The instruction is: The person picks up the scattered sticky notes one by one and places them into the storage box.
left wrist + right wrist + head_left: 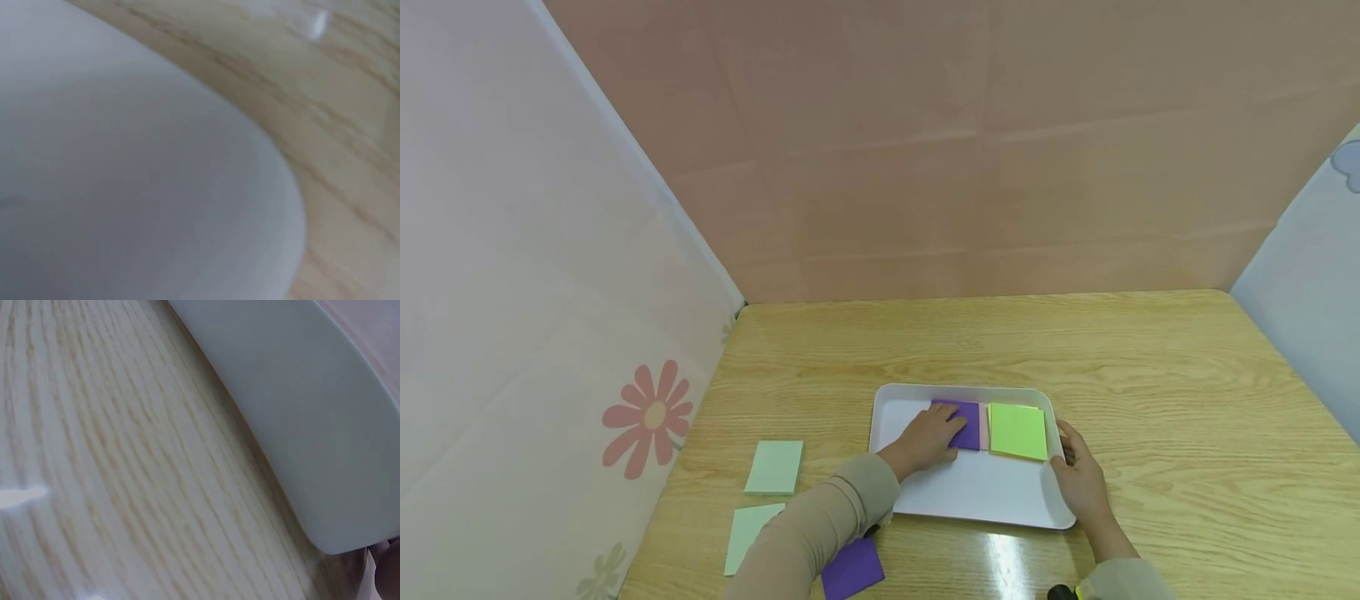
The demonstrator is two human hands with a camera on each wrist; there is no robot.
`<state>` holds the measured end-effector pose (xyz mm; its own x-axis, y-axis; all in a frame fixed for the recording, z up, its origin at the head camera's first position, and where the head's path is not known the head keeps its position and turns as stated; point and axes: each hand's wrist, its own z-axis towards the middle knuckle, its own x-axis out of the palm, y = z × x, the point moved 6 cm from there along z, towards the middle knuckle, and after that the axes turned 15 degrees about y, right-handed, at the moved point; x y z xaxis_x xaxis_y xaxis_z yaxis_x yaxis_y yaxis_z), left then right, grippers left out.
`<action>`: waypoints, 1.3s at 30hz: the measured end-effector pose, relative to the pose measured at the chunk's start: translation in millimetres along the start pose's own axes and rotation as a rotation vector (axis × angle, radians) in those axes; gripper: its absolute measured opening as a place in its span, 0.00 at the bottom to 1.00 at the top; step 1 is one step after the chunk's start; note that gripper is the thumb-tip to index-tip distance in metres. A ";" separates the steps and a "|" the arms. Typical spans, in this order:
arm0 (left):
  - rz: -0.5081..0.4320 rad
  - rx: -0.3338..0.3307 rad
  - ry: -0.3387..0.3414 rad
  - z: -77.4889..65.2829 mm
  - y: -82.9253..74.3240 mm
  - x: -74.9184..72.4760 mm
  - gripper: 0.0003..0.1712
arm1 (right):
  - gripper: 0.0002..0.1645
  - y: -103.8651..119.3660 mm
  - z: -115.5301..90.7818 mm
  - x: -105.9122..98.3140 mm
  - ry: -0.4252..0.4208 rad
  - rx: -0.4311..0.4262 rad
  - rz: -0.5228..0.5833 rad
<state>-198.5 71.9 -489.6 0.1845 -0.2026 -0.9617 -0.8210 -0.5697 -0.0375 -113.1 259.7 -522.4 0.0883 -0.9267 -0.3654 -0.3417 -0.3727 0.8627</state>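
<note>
A white tray (970, 496) lies on the wooden table. Inside it, toward the back, is a purple pad of sticky notes (972, 429), with my left hand (925, 437) resting on it, fingers spread and partly covering it. A pink pad (984, 427) shows as a narrow strip beside the purple one. To its right sits a yellow-green pad (1018, 432) with other coloured edges under it. My right hand (1081, 479) grips the tray's right side, thumb at the rim and fingers outside. A fingertip (389, 575) shows by the tray wall (300, 425) in the right wrist view.
Left of the tray lie two pale green pads, the farther one (775, 467) and the nearer one (751, 533), partly behind my left sleeve (820, 517). Another purple pad (853, 571) lies near the front. A pink-brown cloth (970, 167) hangs behind the table.
</note>
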 end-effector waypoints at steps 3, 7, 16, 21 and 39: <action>-0.004 0.012 0.020 0.8 -0.2 1.9 0.24 | 0.35 -0.4 0.4 0.2 0.006 0.002 0.000; -0.044 0.016 0.084 3.3 0.1 8.1 0.25 | 0.35 -1.5 0.2 -0.2 0.000 0.005 -0.005; -0.143 0.012 0.184 3.0 -1.6 14.4 0.26 | 0.35 -3.8 0.4 0.6 -0.007 -0.006 -0.011; -0.149 0.013 0.195 -2.3 -2.9 12.9 0.29 | 0.35 -3.8 0.4 1.5 0.008 -0.005 0.002; -0.236 -0.068 0.051 -59.8 14.6 -10.2 0.30 | 0.36 -1.3 1.0 -1.7 0.021 0.013 -0.002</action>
<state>-180.1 18.0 -464.0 0.3950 -0.0962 -0.9136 -0.7140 -0.6580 -0.2394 -113.8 261.8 -523.2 0.1084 -0.9269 -0.3594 -0.3536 -0.3738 0.8575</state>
